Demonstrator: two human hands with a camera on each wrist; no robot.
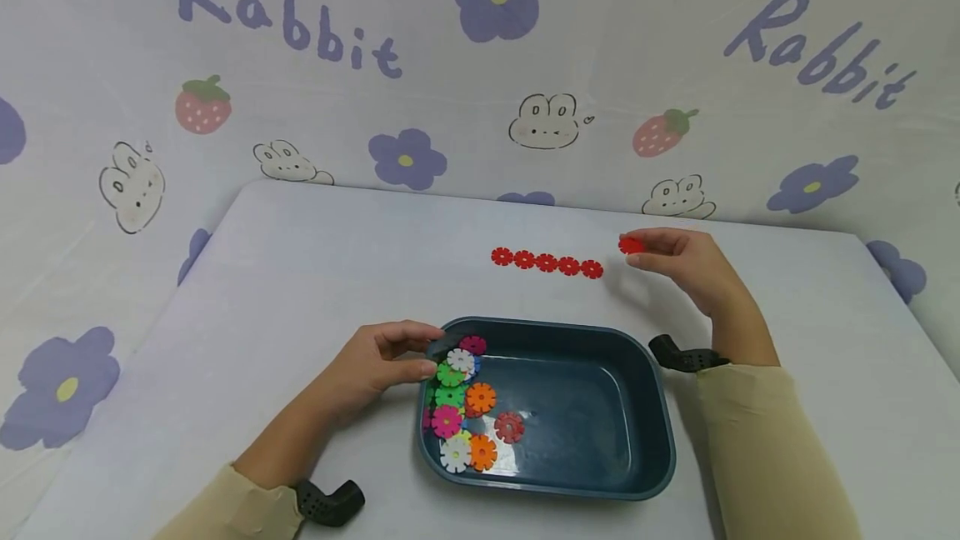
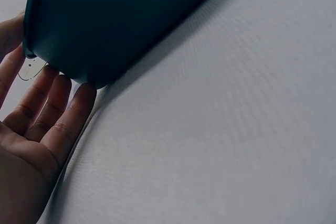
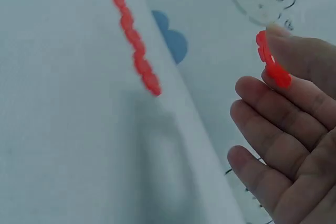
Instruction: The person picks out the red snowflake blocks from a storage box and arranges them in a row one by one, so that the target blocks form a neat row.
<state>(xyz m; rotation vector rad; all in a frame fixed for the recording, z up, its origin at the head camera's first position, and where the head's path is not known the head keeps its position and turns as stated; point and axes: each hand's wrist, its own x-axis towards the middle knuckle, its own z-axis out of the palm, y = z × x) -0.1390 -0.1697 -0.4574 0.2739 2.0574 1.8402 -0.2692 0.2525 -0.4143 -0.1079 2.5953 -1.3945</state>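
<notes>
A red notched plastic disc point(image 1: 631, 245) is pinched between the thumb and fingers of my right hand point(image 1: 686, 265), raised above the table. In the right wrist view the same red disc point(image 3: 266, 51) shows partly edge-on, the other fingers loosely bent below. To this hand's left, a straight row of several red discs point(image 1: 547, 262) lies on the table. My left hand point(image 1: 382, 357) holds the left far corner of a dark blue-green tray point(image 1: 555, 490). The left wrist view shows its fingertips against the outer wall of the tray point(image 2: 121, 19).
Several loose notched discs lie along the tray's left side, including a green disc point(image 1: 450, 396), an orange disc point(image 1: 481, 397) and a white disc point(image 1: 455, 453). A lone red disc point(image 1: 509, 427) lies nearer the tray's middle. Behind the white table point(image 1: 322, 257) hangs a patterned cloth point(image 1: 337, 115).
</notes>
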